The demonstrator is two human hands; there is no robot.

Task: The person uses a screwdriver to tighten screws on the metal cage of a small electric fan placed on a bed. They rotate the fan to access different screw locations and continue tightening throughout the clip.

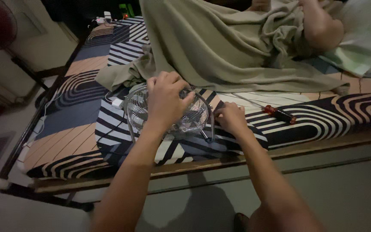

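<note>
A small metal fan with a wire grille [138, 109] lies on a patterned mattress [74, 133] near its front edge. My left hand [167, 95] rests on top of the grille, fingers curled over the wires. My right hand [231, 118] is at the fan's right rim, fingers pinched at the metal stand bar. A screwdriver with a red and black handle [280, 114] lies on the mattress to the right of my right hand, untouched.
A person lies under an olive blanket [220, 43] across the back of the bed, one arm [320, 23] showing at top right. A white cable and plug [117, 103] run off the fan's left side. A wooden bed rail [323, 144] edges the front; floor lies below.
</note>
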